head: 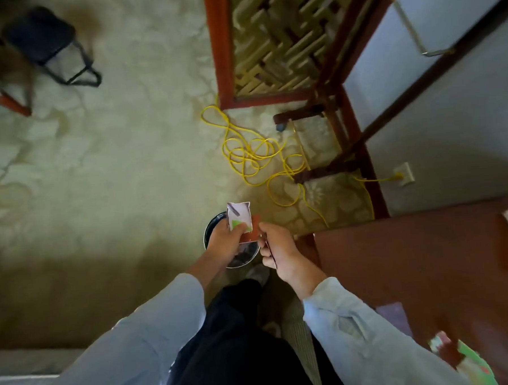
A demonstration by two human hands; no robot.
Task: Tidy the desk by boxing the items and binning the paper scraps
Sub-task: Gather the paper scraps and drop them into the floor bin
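**Paper scraps held over the bin, ready to drop**

White, green and reddish paper scraps (240, 219) sit pinched in the left hand (224, 241), fingers closed round their lower edge, directly above the round dark bin (210, 230) on the carpet. The right hand (279, 250) is curled shut on a thin dark-red strip (269, 250), perhaps another scrap seen edge-on; what it is cannot be told for certain. Both hands hover close together, the right one just past the bin's rim towards the desk.

The step in hand looks like the binning. To do it well, the person would judge it best to bring each hand squarely over the bin's mouth before letting go, since light paper drifts, and the right hand would need to shift inward first.

The brown desk (412, 257) corner stands just beside the right hand, so the forearm has little room on that side. A yellow cable (251, 157) lies looped on the floor beyond the bin, near the desk legs, a snag for feet. To the left the carpet (98, 171) lies open, with a dark stool (44, 38) well apart.
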